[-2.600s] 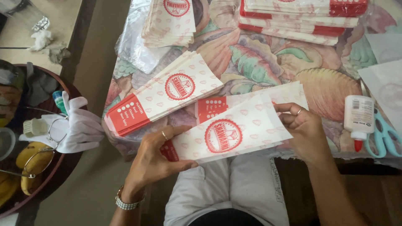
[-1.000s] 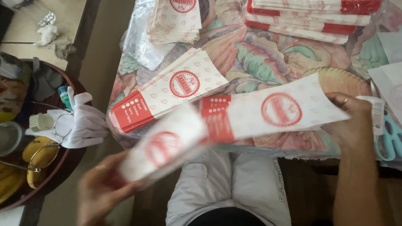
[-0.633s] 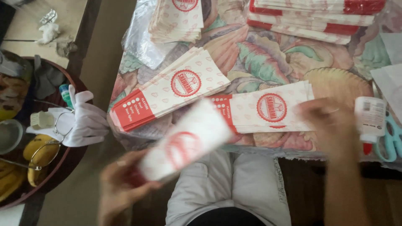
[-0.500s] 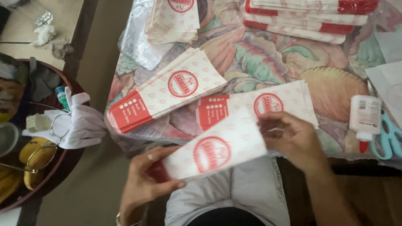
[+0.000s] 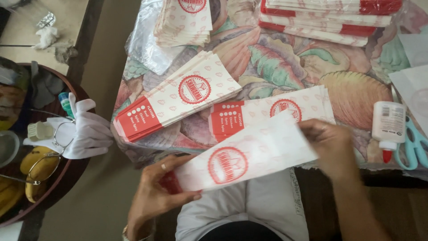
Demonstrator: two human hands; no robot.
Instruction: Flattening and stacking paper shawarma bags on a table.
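A long white paper sleeve (image 5: 249, 156) with a red round emblem and a red end is held flat and slanted, its red end lower left, off the table's near edge above the lap. It overlaps the near edge of the sleeve stack (image 5: 272, 111) lying there.

A table (image 5: 356, 89) draped in a leaf-and-fruit patterned cloth fills the far right. Left of it runs a strip of dull brown floor (image 5: 96, 205). At the near left stands a round dark wooden side table (image 5: 71, 172), lit by soft daylight.
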